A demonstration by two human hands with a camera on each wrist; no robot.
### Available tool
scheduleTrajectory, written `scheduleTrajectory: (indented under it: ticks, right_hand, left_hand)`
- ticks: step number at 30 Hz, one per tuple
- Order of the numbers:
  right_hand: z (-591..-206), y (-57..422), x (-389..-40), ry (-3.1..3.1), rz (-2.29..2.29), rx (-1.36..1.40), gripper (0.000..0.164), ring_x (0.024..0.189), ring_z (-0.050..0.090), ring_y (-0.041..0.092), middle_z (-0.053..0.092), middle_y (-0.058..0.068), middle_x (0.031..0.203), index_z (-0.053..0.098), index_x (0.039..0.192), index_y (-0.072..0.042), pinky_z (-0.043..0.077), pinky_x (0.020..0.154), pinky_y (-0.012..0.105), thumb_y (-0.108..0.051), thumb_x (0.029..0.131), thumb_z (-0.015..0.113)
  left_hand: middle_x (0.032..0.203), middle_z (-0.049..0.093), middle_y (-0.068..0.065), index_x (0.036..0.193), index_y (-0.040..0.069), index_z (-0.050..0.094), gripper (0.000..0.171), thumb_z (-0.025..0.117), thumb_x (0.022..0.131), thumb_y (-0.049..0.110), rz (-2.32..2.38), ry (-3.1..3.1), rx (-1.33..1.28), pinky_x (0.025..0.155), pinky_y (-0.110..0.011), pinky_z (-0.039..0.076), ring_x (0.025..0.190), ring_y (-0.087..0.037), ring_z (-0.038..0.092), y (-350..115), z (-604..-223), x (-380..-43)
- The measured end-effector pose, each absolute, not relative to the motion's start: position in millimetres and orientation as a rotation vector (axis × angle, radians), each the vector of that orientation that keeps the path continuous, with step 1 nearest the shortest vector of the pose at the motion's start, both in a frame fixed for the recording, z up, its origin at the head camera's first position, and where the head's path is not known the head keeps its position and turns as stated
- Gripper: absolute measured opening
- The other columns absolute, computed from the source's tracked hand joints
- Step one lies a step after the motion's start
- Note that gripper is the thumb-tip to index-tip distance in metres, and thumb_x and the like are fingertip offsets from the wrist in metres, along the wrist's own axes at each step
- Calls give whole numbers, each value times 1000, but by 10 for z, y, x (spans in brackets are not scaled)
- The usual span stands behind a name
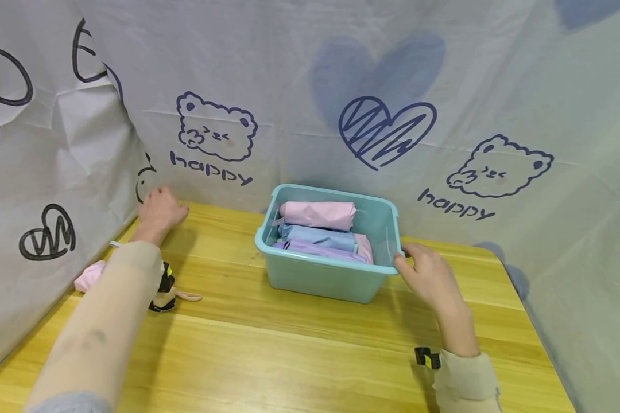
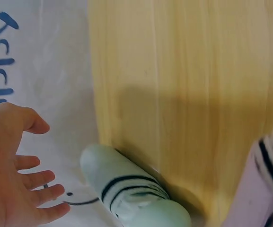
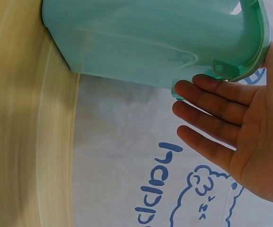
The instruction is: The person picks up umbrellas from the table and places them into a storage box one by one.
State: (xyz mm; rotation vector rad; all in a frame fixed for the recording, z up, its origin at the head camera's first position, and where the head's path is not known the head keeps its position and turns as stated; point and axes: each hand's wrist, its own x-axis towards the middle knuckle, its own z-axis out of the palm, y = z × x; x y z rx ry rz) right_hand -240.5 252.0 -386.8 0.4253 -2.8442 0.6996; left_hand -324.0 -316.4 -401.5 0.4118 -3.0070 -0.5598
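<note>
My left hand [image 1: 157, 215] reaches to the far left of the table, its fingers apart and nothing in them. In the left wrist view, a rolled light green fabric bundle [image 2: 112, 172] with dark stripes lies just beside that hand [image 2: 8, 165]. My right hand [image 1: 431, 278] is at the right end of a teal plastic bin [image 1: 315, 278], thumb at the rim corner. The right wrist view shows its fingers [image 3: 212, 101] straight alongside the bin's outer wall. Inside the bin lie a pink roll [image 1: 317, 215], a blue roll [image 1: 317, 236] and a purple roll [image 1: 320, 251].
Near my left forearm lie a pink bundle [image 1: 89, 276] and a striped bundle with a loop strap [image 1: 188, 296], partly hidden by the sleeve. Printed white sheets [image 1: 299, 143] stand behind and left of the wooden table [image 1: 268, 355].
</note>
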Motion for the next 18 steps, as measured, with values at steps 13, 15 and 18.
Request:
scheduleTrajectory:
  ticks: [13, 15, 18]
  right_hand:
    - [-3871, 2529, -2414, -2836, 696, 431, 47, 117, 64, 42, 69, 20, 127, 68, 128, -1, 50, 100, 60, -35, 104, 47]
    - [-3874, 2534, -2415, -2835, 698, 430, 47, 116, 64, 42, 69, 20, 127, 69, 127, -1, 50, 100, 60, -35, 104, 46]
    - [-3878, 2538, -2420, -2829, 704, 435, 45, 115, 65, 41, 70, 19, 125, 69, 126, -2, 51, 98, 59, -34, 103, 47]
  left_hand:
    - [115, 47, -43, 125, -22, 43, 63, 51, 94, 33, -508, -3117, 524, 89, -66, 48, 109, -59, 50, -3406, -4105, -3152]
    - [107, 51, -40, 117, -20, 45, 60, 52, 93, 35, -508, -3120, 521, 82, -62, 50, 101, -54, 54, -3413, -4120, -3119]
    - [102, 52, -36, 115, -18, 44, 57, 56, 93, 33, -534, -3137, 522, 81, -60, 50, 94, -49, 55, -3405, -4155, -3081]
